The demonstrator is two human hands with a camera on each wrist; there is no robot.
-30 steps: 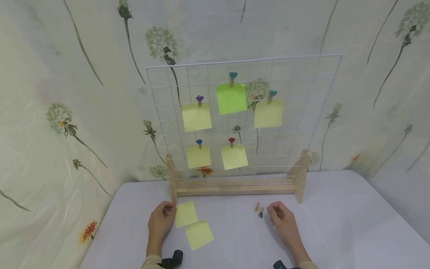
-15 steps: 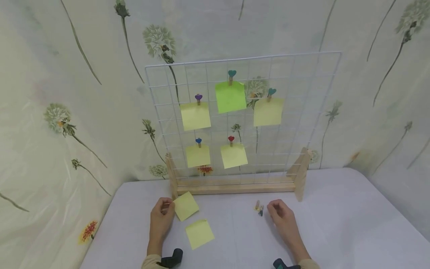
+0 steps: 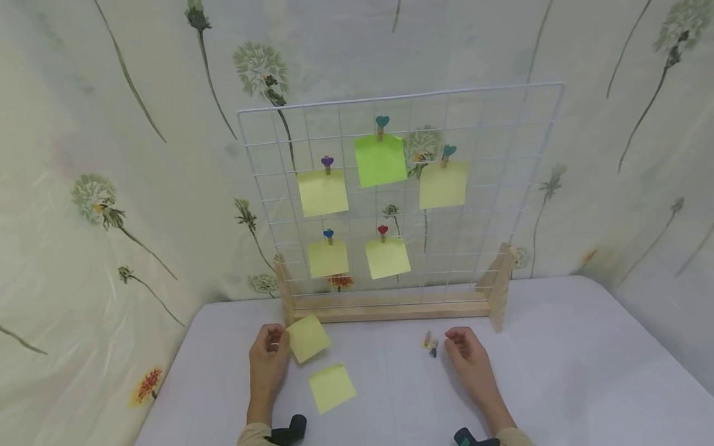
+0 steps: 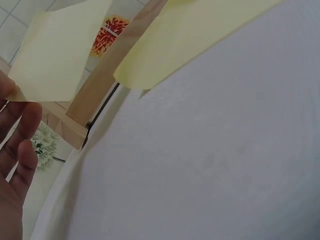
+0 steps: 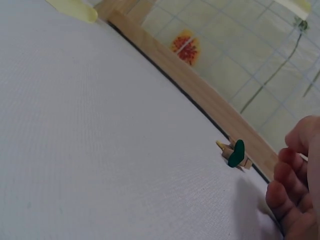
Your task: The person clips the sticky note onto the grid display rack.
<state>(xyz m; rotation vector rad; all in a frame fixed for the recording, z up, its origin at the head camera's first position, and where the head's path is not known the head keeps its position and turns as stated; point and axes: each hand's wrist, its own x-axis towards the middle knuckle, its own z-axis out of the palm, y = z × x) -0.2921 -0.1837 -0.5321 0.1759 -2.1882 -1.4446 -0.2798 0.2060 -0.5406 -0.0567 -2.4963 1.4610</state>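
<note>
My left hand (image 3: 269,358) pinches the left edge of a pale yellow sticky note (image 3: 308,339) near the grid's left foot. In the left wrist view that raised note (image 4: 60,52) sits between thumb and fingers (image 4: 30,120). A second yellow sticky note (image 3: 332,388) lies on the table just below it, its edge slightly curled up. My right hand (image 3: 470,358) hovers with loosely curled fingers and nothing visible in them. Just left of it lie a few small wooden clothespins (image 3: 429,344); one bears a dark green heart (image 5: 236,153).
Behind the hands stands a white wire grid (image 3: 401,96) on a wooden base (image 3: 390,313). Heart-topped clothespins fix several notes to it: a bright green note (image 3: 382,161) on top, pale yellow ones (image 3: 323,193) around and below. A floral curtain (image 3: 111,279) hangs behind the white-covered table (image 3: 558,371).
My left hand has raised its sticky note off the table and turned it slightly, moving a little toward the grid. The right hand has stayed almost still beside the clothespins.
</note>
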